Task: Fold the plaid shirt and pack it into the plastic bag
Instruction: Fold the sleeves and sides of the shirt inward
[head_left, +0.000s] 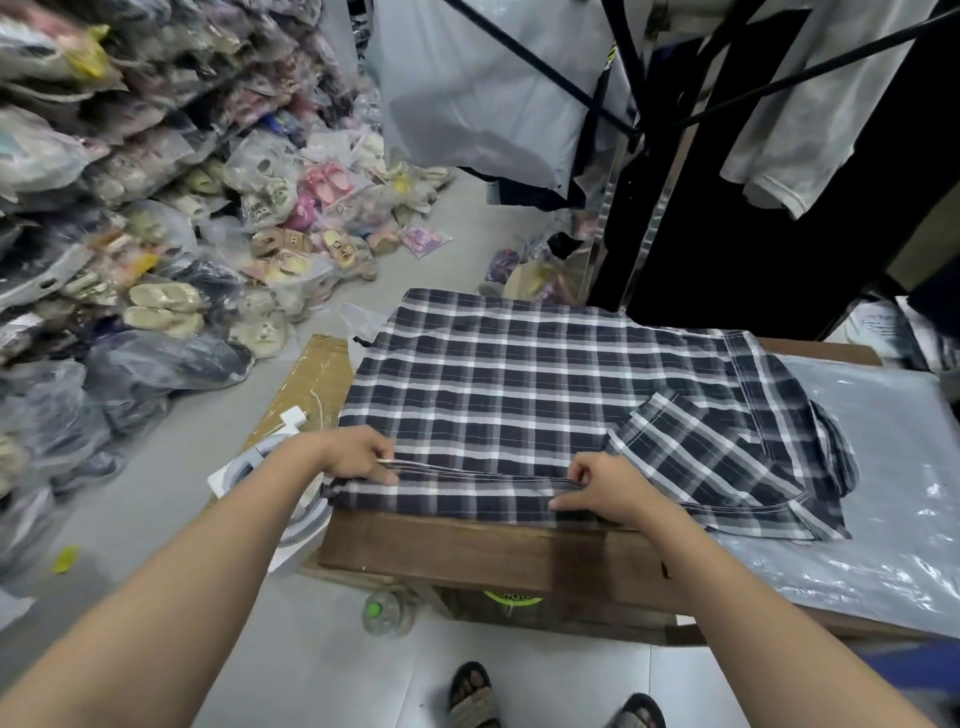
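Observation:
A dark blue and white plaid shirt (519, 395) lies spread flat on a wooden table (467, 545), back side up, with one short sleeve folded in at the right. My left hand (358, 454) pinches the shirt's near edge at the left. My right hand (605, 488) pinches the same edge further right. Both grip the hem along the table's front. A clear plastic bag (883, 467) lies flat on the table to the right, partly under the shirt's right side.
Heaps of bagged sandals and shoes (171, 234) fill the left side and the floor. A flattened cardboard box (306, 395) lies left of the table. A plastic bottle (387, 613) stands on the floor under the table edge. Clothes hang on a black rack (779, 104) behind.

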